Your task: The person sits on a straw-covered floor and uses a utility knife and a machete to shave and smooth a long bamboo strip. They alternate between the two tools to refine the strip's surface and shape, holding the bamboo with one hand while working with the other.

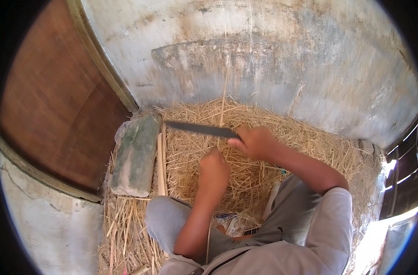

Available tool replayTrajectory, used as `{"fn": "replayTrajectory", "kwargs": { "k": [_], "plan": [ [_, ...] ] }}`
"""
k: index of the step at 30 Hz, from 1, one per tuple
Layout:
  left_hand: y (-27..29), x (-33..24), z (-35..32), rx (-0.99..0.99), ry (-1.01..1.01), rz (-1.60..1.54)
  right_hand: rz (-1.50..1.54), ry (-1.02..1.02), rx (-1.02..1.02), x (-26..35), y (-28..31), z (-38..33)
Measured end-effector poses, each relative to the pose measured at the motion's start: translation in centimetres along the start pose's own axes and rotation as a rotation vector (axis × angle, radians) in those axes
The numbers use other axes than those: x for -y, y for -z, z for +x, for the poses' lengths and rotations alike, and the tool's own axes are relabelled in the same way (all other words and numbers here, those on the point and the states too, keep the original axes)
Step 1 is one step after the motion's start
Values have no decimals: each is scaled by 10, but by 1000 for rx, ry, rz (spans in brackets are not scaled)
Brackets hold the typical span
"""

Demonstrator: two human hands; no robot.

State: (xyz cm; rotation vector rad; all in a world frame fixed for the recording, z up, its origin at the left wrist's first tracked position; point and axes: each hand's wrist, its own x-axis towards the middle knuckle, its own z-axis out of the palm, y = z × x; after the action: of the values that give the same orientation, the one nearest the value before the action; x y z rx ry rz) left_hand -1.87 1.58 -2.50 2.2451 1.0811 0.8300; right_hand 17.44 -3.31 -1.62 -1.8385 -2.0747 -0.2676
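My left hand [214, 167] is closed around a long, thin bamboo strip [224, 94]. The strip stands nearly upright in the picture, running from my lap through the fist and up in front of the wall. My right hand [256, 141] grips a long knife [197, 129] with a dark blade; its handle is mostly hidden in the fingers. The blade points left and crosses the strip just above my left fist. Whether the edge touches the strip I cannot tell.
Pale shavings [300, 142] cover the floor around my legs. A greenish stone block [136, 158] lies at left, with longer split pieces [162, 160] beside it. A stained wall [273, 59] rises ahead, and a brown door [58, 101] is at far left.
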Motion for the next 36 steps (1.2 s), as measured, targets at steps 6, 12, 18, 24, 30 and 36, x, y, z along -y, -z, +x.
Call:
{"fn": "replayTrajectory", "kwargs": {
  "k": [6, 12, 18, 24, 30, 36],
  "plan": [
    [6, -4, 3, 82, 42, -31, 71, -242, 50, -4, -8, 3],
    [11, -5, 0, 27, -13, -32, -42, -193, 201, -17, 13, 17],
    [8, -2, -1, -11, -5, -47, 63, -226, 84, -28, -5, 14],
    [9, -5, -3, -21, -17, -2, 49, -191, 83, -19, -3, 11],
    [7, -1, -2, 79, -30, -20, -25, -309, 92, -63, -5, 23],
    [6, -7, -15, 30, -117, 9, 4, -100, -33, -83, -21, 8]
  ]
}}
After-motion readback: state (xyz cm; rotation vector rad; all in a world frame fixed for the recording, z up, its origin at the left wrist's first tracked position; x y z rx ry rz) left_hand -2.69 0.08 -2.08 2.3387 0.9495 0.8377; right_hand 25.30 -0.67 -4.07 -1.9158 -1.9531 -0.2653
